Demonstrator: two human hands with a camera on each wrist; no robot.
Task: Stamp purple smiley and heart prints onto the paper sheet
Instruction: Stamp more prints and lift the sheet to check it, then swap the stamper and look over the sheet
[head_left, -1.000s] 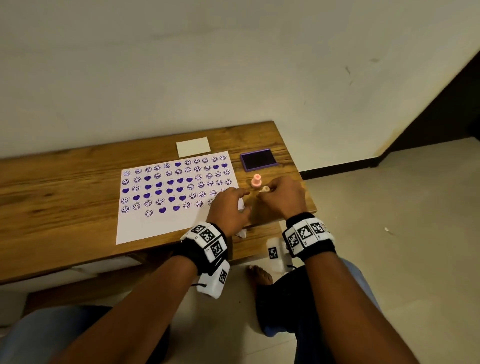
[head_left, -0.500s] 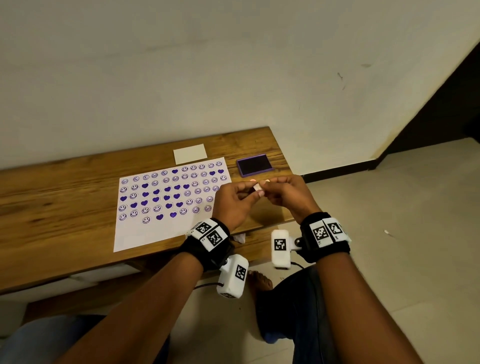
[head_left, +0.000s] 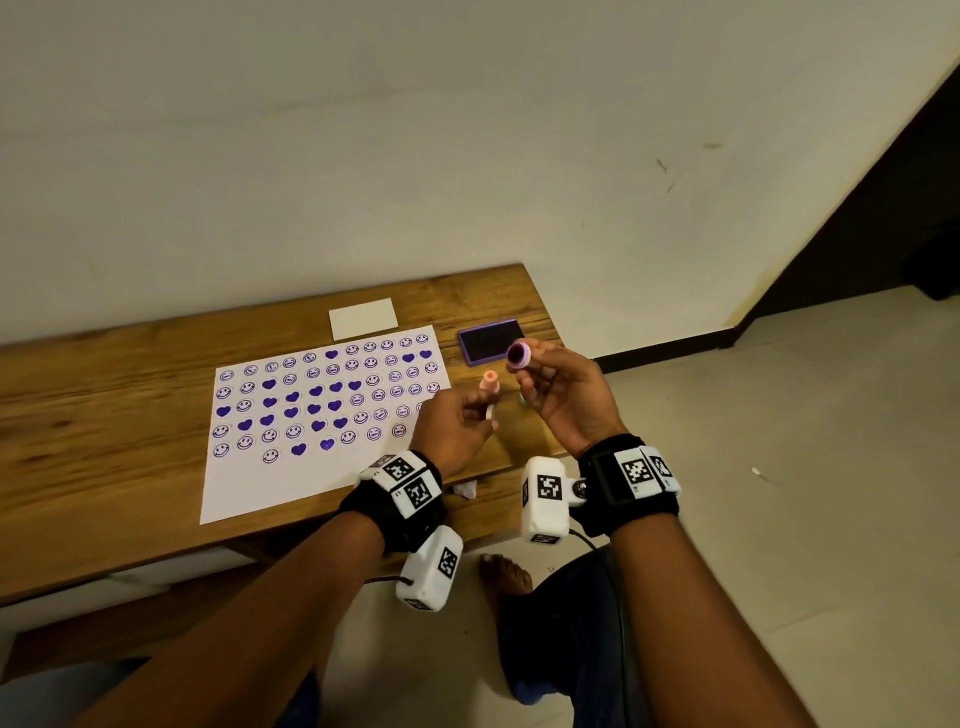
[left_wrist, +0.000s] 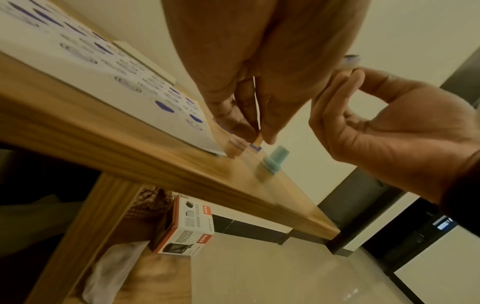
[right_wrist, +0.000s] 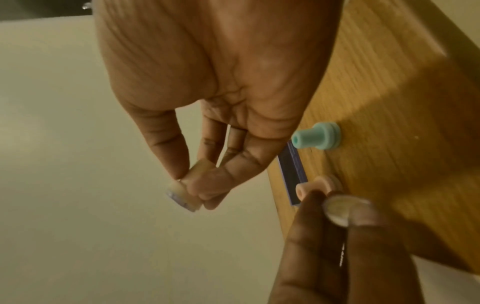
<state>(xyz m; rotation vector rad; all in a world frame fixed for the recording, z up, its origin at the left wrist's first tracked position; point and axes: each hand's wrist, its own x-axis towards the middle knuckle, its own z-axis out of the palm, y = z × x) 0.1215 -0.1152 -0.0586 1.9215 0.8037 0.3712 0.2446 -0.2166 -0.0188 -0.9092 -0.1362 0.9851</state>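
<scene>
The white paper sheet (head_left: 291, 483) lies on the wooden table (head_left: 104, 415), covered with rows of purple smiley and heart prints. My right hand (head_left: 524, 369) pinches a small pale stamp (head_left: 518, 355) above the table's right end, its purple inked face turned up; in the right wrist view the stamp (right_wrist: 185, 195) sits between thumb and fingers. My left hand (head_left: 485, 415) pinches a clear round cap (right_wrist: 342, 209) just to the left. A pink stamp (head_left: 489, 383) and a teal stamp (right_wrist: 315, 136) stand on the table between the hands. The purple ink pad (head_left: 491, 340) lies open behind.
A small blank card (head_left: 362, 318) lies behind the sheet. A crumpled tissue (head_left: 464, 488) sits at the table's front edge. Under the table stands a cardboard box (left_wrist: 187, 224). The table ends just right of the ink pad, with tiled floor beyond.
The hands, joined on the small stamp half a second ago, have drawn apart. The left hand now has the cap; the right hand has raised the stamp with its inked face showing.
</scene>
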